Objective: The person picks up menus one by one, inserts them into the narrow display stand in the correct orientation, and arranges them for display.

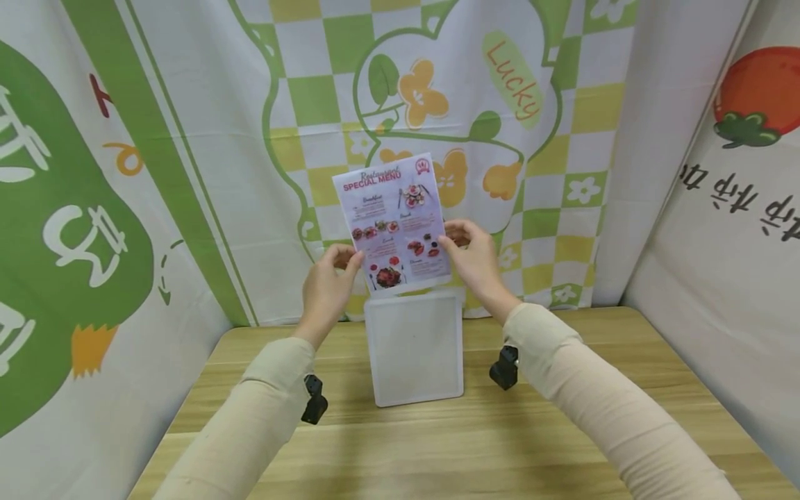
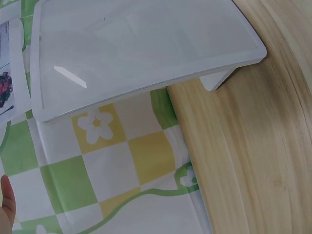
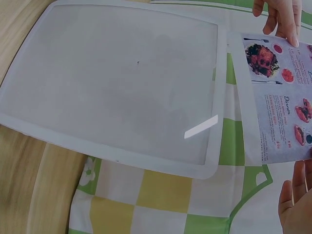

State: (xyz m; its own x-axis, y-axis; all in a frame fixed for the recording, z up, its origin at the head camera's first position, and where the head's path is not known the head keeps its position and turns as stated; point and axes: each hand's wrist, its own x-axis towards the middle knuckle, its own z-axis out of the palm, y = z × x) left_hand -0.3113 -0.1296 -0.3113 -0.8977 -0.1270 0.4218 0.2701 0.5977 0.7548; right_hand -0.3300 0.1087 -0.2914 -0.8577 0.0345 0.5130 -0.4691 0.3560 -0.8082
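Note:
A printed menu sheet point(image 1: 400, 222), headed "Special Menu", is held up by both hands in the head view. The left hand point(image 1: 331, 285) pinches its left edge between thumb and fingers. On the opposite edge the right hand point(image 1: 475, 260) pinches it the same way. Just below the sheet stands a white-framed display stand point(image 1: 414, 351) with a blank front panel, upright on the table. In the right wrist view the sheet's lower edge point(image 3: 251, 122) is close beside the top of the stand point(image 3: 131, 87). Only a sliver of the left hand point(image 2: 7, 204) shows in the left wrist view.
The wood-grain table point(image 1: 425, 451) extends around the stand. Behind it hangs a green and yellow checked cloth point(image 1: 550, 229), with printed fabric walls on the left point(image 1: 187, 278) and right point(image 1: 719, 278). A small support foot point(image 2: 217, 80) props the stand from behind.

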